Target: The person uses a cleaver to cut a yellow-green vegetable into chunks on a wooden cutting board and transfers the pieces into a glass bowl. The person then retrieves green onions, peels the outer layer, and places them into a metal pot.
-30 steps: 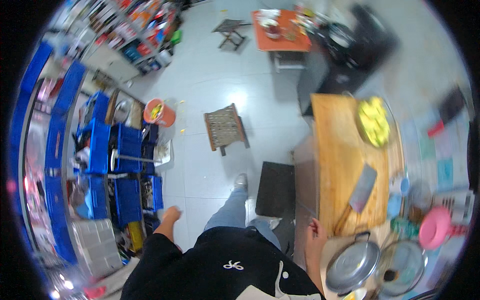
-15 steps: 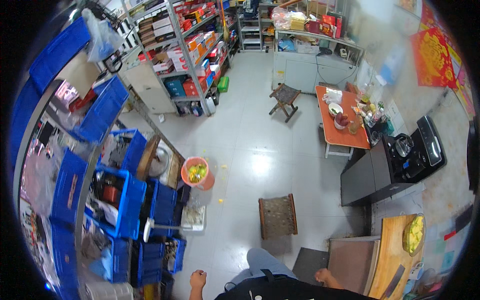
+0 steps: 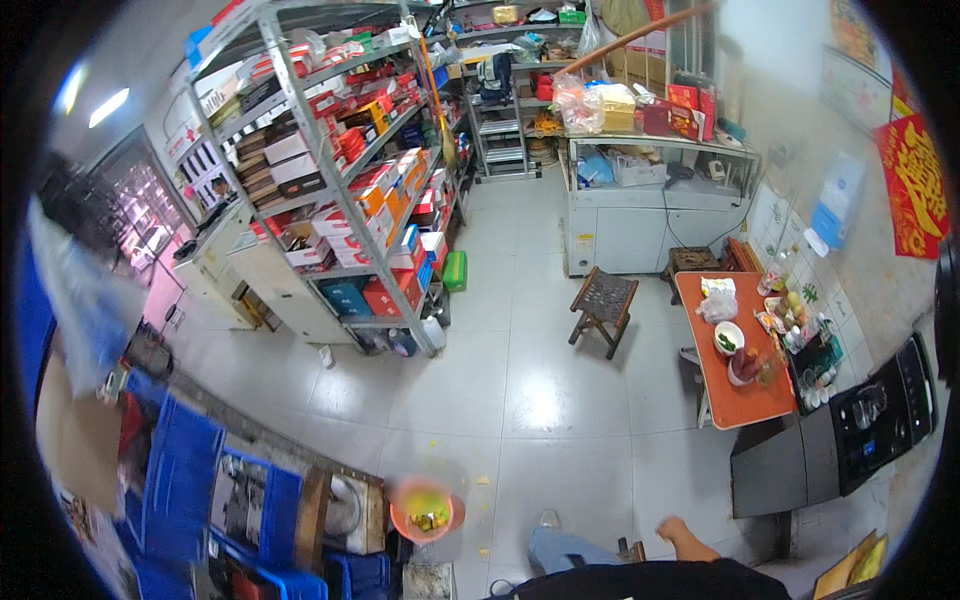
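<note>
My right hand (image 3: 674, 529) hangs near the lower edge, out to the right of my body; it is small and blurred, so its fingers cannot be made out. No object shows in it. Just left of it, a bit of the brown folding stool (image 3: 630, 549) peeks out beside my leg. My left hand is out of the picture. An orange-red bin (image 3: 452, 513) with yellow and green scraps in it stands on the floor to my left, small yellow bits lying around it.
A second folding stool (image 3: 604, 302) stands ahead on the tiled floor (image 3: 450, 400). On the right are an orange table (image 3: 705, 345) with bowls and bottles and a dark water dispenser (image 3: 800, 465). Metal shelves (image 3: 350, 180) of boxes and blue crates (image 3: 185, 470) line the left.
My view has tilted up and the room has shifted downward in it. My left hand has left the picture; the right hand now shows slightly further right. The cutting board has mostly dropped from view.
</note>
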The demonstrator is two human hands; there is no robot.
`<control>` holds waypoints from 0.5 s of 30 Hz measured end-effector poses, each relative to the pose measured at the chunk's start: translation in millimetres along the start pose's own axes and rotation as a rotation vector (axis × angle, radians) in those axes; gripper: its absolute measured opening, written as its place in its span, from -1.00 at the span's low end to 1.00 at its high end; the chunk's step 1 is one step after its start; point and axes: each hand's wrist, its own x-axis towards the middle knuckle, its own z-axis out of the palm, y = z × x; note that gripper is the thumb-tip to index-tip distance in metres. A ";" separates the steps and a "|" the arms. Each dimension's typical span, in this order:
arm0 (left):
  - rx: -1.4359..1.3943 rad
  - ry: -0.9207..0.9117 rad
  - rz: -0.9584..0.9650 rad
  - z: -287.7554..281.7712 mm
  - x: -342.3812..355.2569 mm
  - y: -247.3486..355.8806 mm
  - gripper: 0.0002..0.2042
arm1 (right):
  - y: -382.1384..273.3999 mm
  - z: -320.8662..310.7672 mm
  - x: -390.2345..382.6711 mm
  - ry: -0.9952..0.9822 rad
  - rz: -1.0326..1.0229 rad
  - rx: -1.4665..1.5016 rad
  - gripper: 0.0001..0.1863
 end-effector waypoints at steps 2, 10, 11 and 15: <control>-0.051 0.037 0.053 -42.4 34.6 64.9 -0.57 | -67.7 -125.8 15.4 0.360 -0.187 0.160 -0.63; -0.046 -0.082 -0.019 -128.5 193.3 242.8 -0.46 | -191.2 -481.5 76.7 0.520 -0.484 0.783 -0.67; -0.003 -0.121 -0.042 -131.4 218.8 258.3 -0.45 | -180.4 -494.8 95.6 0.400 -0.392 1.013 -0.69; 0.163 -0.259 -0.083 -175.3 328.6 356.0 -0.39 | -125.6 -481.2 133.4 0.491 0.387 0.370 -0.58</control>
